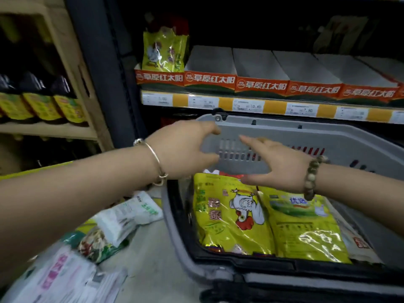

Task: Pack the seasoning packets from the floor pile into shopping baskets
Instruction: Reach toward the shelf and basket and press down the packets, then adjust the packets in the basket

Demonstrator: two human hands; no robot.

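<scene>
A grey shopping basket [328, 136] stands on the floor below the shelf. Two yellow seasoning packets lie flat inside it: one with a chicken drawing [229, 215], one with a green label [306, 228]. A pale packet [358, 243] is wedged at the basket's right side. My left hand [185, 149] and my right hand [275, 165] reach out side by side over the basket, in front of its far wall, fingers spread, holding nothing. The floor pile [109, 226] of white, green and pink packets lies left of the basket, under my left forearm.
Orange-fronted display trays [209, 78] line the shelf above the basket; one yellow packet [164, 49] stands in the leftmost tray. A price-tag strip [251, 104] runs below them. A wooden rack with dark bottles [43, 106] stands at the left.
</scene>
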